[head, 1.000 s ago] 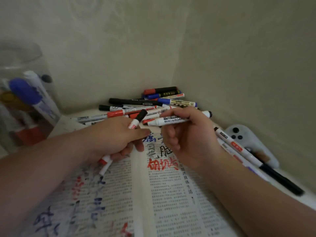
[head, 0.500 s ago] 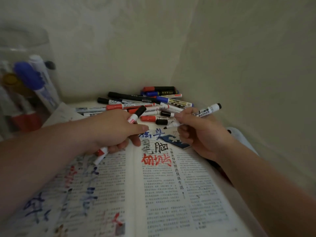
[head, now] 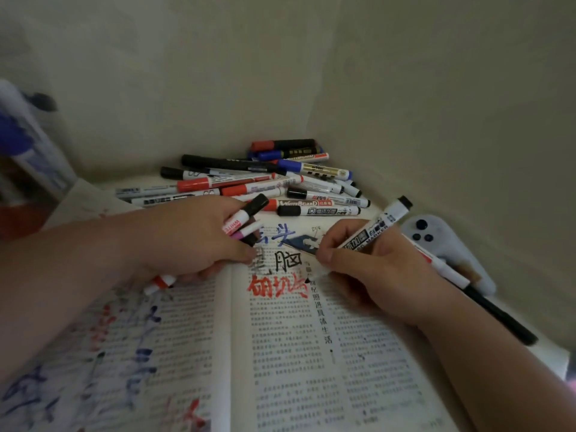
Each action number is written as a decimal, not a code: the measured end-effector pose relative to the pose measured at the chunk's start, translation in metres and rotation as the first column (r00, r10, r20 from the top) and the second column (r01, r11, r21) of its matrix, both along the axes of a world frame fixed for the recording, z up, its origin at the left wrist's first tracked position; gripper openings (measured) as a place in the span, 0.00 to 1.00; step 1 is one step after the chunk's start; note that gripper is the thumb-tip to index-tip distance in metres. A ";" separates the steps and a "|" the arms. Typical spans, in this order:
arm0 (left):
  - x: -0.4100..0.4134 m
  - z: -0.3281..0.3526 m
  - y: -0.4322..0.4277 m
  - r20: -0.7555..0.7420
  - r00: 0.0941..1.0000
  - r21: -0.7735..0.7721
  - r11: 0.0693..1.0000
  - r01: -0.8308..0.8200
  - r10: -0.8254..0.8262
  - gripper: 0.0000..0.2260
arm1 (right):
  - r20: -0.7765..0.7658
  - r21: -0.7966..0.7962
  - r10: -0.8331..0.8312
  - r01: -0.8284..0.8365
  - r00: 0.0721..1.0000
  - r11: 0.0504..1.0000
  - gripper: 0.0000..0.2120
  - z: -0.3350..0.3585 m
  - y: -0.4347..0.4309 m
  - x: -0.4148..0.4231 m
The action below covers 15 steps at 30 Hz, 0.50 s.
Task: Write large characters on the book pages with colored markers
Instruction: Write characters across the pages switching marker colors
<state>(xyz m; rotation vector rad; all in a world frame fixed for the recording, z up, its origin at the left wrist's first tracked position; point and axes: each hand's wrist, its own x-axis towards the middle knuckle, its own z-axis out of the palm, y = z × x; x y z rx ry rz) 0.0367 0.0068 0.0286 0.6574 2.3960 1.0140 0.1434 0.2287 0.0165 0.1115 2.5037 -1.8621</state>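
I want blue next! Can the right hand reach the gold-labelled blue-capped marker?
Probably yes. The gold-labelled blue-capped marker lies uncovered on the pile just beyond the book, ahead of the right hand. But that hand grips a black-ended whiteboard marker, so picking it up could be awkward.

An open book fills the foreground. Its lower pages offer the widest free room, with a forearm crossing each outer edge. Near the book's top, the left hand, gripping a bundle of markers, and the right hand, holding a white marker, leave only a narrow gap over the spine. Just beyond the top edge, a pile of markers fills the wall corner. Right of the book, a white device and a long marker lie along the wall. Left of it stands a blurred container.
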 end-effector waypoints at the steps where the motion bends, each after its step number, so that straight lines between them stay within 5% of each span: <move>1: 0.000 0.001 0.000 0.018 1.000 -0.002 1.000 -0.008 0.008 0.07 | -0.003 0.009 0.017 -0.017 1.000 1.000 0.06 0.000 0.001 0.001; 5: 0.001 0.000 0.000 0.070 0.997 0.003 1.000 -0.031 0.030 0.08 | -0.117 0.155 0.034 -0.015 0.993 0.988 0.05 -0.001 0.004 -0.001; 10: 0.003 -0.002 -0.001 0.085 0.996 0.039 0.999 -0.037 0.033 0.07 | -0.142 -0.030 -0.013 0.008 0.990 1.000 0.03 -0.006 0.012 -0.005; 15: 0.000 -0.006 -0.003 0.154 0.988 0.114 0.992 -0.053 0.035 0.12 | -0.100 0.163 0.037 -0.020 0.994 0.986 0.05 0.002 0.016 0.000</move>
